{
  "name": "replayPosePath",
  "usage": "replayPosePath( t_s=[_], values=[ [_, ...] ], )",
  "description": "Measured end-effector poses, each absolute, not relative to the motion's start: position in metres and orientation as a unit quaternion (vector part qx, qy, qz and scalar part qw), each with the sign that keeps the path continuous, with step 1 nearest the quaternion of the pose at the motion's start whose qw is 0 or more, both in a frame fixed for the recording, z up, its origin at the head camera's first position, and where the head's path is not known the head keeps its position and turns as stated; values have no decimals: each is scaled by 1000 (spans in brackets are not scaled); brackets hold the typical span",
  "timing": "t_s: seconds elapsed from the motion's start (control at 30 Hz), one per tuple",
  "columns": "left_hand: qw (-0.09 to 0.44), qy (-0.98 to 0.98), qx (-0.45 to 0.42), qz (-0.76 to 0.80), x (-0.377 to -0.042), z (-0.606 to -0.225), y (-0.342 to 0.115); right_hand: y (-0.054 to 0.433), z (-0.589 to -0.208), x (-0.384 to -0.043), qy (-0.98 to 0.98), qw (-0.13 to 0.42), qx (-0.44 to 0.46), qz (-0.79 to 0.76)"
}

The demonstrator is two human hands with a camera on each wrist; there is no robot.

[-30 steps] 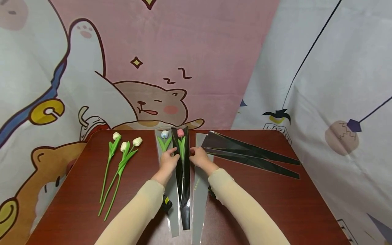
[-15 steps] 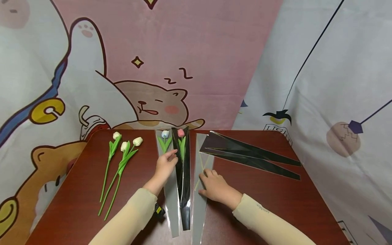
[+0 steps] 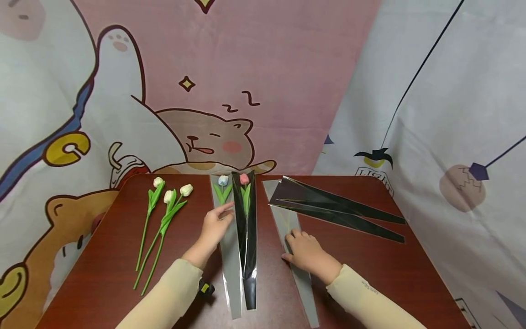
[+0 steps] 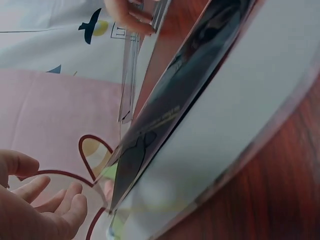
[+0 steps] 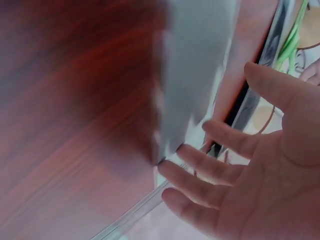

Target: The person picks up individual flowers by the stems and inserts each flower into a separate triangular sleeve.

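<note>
My right hand (image 3: 307, 252) rests its spread, extended fingertips on a long grey flower sleeve (image 3: 302, 285), which lies slanted on the table; in the right wrist view the fingers (image 5: 197, 165) reach over that sleeve's face. My left hand (image 3: 215, 229), relaxed and holding nothing, hovers at the grey sleeve (image 3: 231, 269) that contains a blue tulip (image 3: 223, 181). Touching that one on its right is a black sleeve (image 3: 249, 292) with a pink tulip (image 3: 244, 179) inside. In the left wrist view the left palm is uncurled, beside the sleeves' top ends.
Several white tulips (image 3: 168, 197) with green stems lie on the table's left side. More black sleeves (image 3: 341, 208) are fanned at the back right, overlapping the slanted grey sleeve's top. A printed cloth (image 3: 287, 91) hangs behind the brown table (image 3: 370, 283).
My right hand has left the black sleeve, moved down and right onto the grey sleeve, and swung its lower end rightward. My left hand has drawn slightly back to the left.
</note>
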State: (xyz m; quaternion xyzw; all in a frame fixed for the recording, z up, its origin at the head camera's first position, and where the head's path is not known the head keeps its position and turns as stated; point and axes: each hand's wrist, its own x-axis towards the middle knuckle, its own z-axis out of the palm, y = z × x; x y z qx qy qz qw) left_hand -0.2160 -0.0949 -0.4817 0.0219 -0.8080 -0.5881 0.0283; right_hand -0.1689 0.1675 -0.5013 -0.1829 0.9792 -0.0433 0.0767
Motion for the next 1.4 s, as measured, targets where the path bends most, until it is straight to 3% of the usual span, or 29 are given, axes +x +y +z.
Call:
replayPosePath(
  t_s=[0.3, 0.73, 1.07, 1.4],
  values=[
    [30, -795, 44, -604, -215, -479, -122, 197, -507, -183, 987, 86, -134, -18],
    [36, -784, 73, -615, -210, -475, -150, 242, -505, -190, 985, 68, -154, -33],
    [21, -784, 73, -617, -208, -482, -149, 246, -516, -199, 992, 52, -107, -48],
    [13, -785, 73, -615, -208, -490, -141, 266, -510, -206, 989, 41, -128, -64]
  ],
)
